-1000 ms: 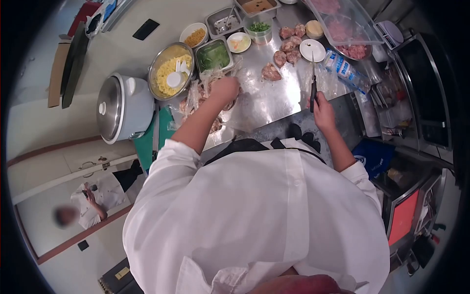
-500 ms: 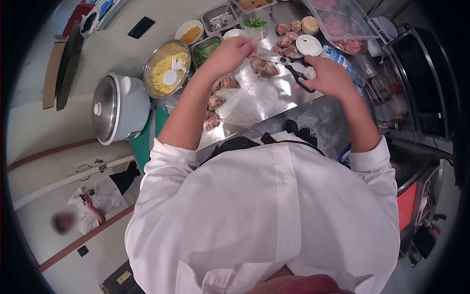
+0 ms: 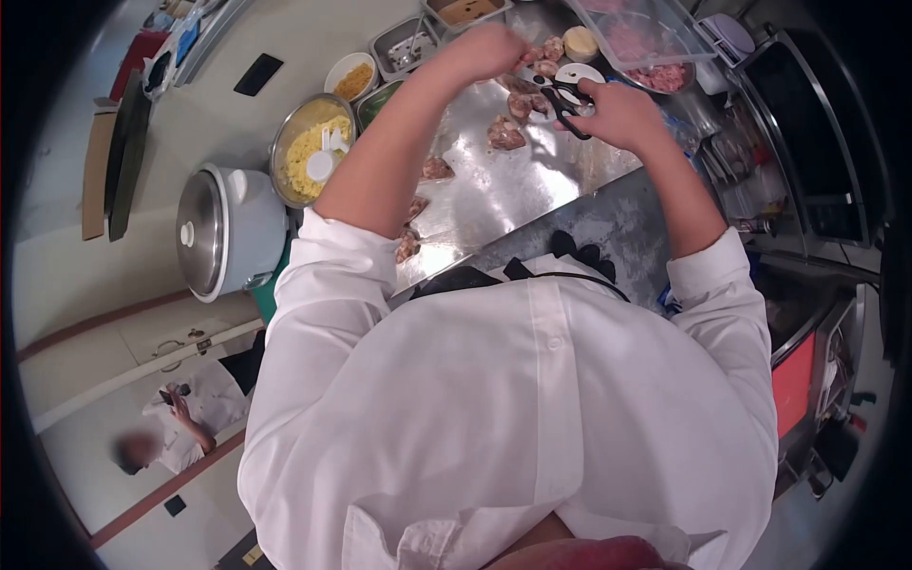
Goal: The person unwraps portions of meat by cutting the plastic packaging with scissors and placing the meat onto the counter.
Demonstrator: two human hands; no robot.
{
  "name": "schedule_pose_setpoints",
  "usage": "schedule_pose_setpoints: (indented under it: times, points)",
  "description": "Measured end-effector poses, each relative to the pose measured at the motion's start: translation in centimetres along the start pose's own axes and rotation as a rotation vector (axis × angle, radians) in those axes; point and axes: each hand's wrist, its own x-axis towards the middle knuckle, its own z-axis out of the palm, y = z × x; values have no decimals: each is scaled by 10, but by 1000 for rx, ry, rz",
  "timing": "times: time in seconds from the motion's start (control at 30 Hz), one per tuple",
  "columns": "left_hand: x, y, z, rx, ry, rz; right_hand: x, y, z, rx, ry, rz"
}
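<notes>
My right hand (image 3: pixel 622 114) is closed around the black handles of a pair of scissors (image 3: pixel 562 103), whose blades point toward the back left. My left hand (image 3: pixel 492 49) has its fingers pinched together near the back of the steel counter, beside some meat pieces; what is between them I cannot make out. Several meat pieces (image 3: pixel 505 133), seemingly wrapped in clear plastic, lie on the counter, some in a curve along its left side. Partly behind the scissors is a small white plate (image 3: pixel 579 74).
A bowl of yellow food (image 3: pixel 312 157) and a large rice cooker (image 3: pixel 228 233) stand at left. Steel trays (image 3: pixel 404 47) and a bowl of orange bits (image 3: pixel 353 79) line the back. At right back are a clear plastic tub (image 3: pixel 655 43) and pink meat (image 3: pixel 660 78). Another person stands at far left.
My left hand has moved away from the scissor tips toward the back of the counter. The right hand with the scissors has shifted slightly back and left. The view has tilted a little.
</notes>
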Motion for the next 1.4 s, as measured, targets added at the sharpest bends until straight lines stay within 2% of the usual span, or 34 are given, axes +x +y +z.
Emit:
schedule_pose_setpoints:
  times: [0.07,0.2,0.3,0.37,0.5,0.6,0.67,0.7,0.73,0.77,0.8,0.83,0.97,1.03,1.07,1.17,1.2,1.27,1.33,1.37,1.4]
  points:
    - [17,-9,6,11,17,93,4,4,4,7,-19,13]
    - [41,-14,14,183,69,115,5,7,10,31,-33,39]
    - [48,-8,13,215,-11,46,7,10,10,35,-24,40]
    - [52,-7,16,176,-24,-97,9,11,7,33,-41,46]
    - [59,-13,22,184,-14,-123,15,10,5,17,-61,62]
    - [85,-48,37,200,-11,-68,26,20,19,-66,-61,18]
    - [111,-80,51,765,242,491,23,25,25,-86,-27,42]
    - [102,-69,50,766,243,494,20,28,26,-102,4,67]
    - [77,-46,50,285,412,285,15,32,26,-102,3,69]
    - [49,-20,53,-201,557,64,9,38,25,-54,18,187]
    - [24,-1,64,-199,497,27,3,46,25,-5,31,302]
    - [7,15,76,-196,438,-12,-6,60,31,78,74,326]
    - [19,-11,211,-178,374,284,-49,54,12,197,-37,441]
    - [-8,15,227,-103,143,0,-64,64,29,304,-1,415]
    - [-19,19,224,-103,151,-15,-70,66,40,305,-9,401]
    - [-54,34,191,210,43,86,-82,72,97,512,34,318]
    - [-57,19,186,218,48,80,-84,74,118,538,86,272]
    - [-63,-21,180,259,123,34,-85,67,138,483,31,320]
    - [-78,-42,136,468,64,-179,-86,63,159,508,170,324]
    - [-78,-74,129,388,111,-383,-86,60,161,559,194,307]
    - [-79,-104,122,478,34,-490,-86,56,160,562,198,312]
